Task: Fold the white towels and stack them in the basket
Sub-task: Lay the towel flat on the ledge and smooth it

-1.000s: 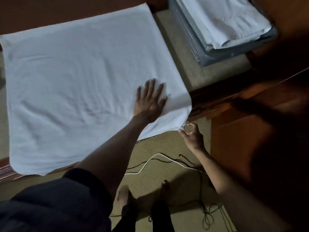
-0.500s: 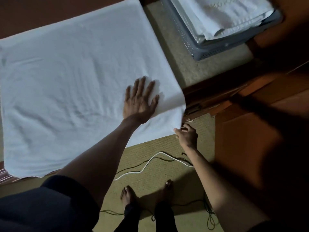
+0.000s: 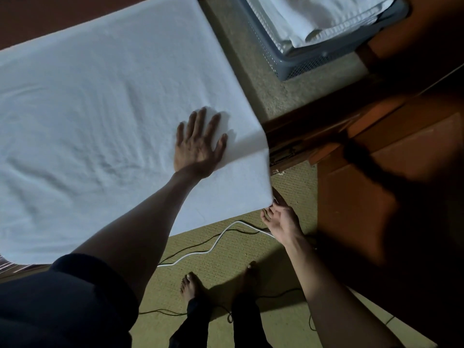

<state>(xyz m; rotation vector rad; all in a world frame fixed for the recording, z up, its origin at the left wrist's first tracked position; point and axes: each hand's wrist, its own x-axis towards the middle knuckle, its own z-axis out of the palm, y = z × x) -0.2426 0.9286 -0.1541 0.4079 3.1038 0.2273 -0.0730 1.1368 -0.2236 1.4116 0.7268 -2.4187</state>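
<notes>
The left arm (image 3: 140, 222) reaches straight out ahead, its dark sleeve (image 3: 75, 297) ending above the elbow. The left hand (image 3: 198, 144) lies palm down, fingers straight and spread, thumb out to the side. The right arm (image 3: 326, 285) sits lower, and the right hand (image 3: 281, 218) is turned palm up with loosely curled fingers. Whether they pinch anything is hard to tell. Bare feet (image 3: 190, 285) stand below.

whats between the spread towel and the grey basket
In the head view, only a bare strip of beige matting separates the spread towel from the grey basket; nothing rests on that strip.
</notes>
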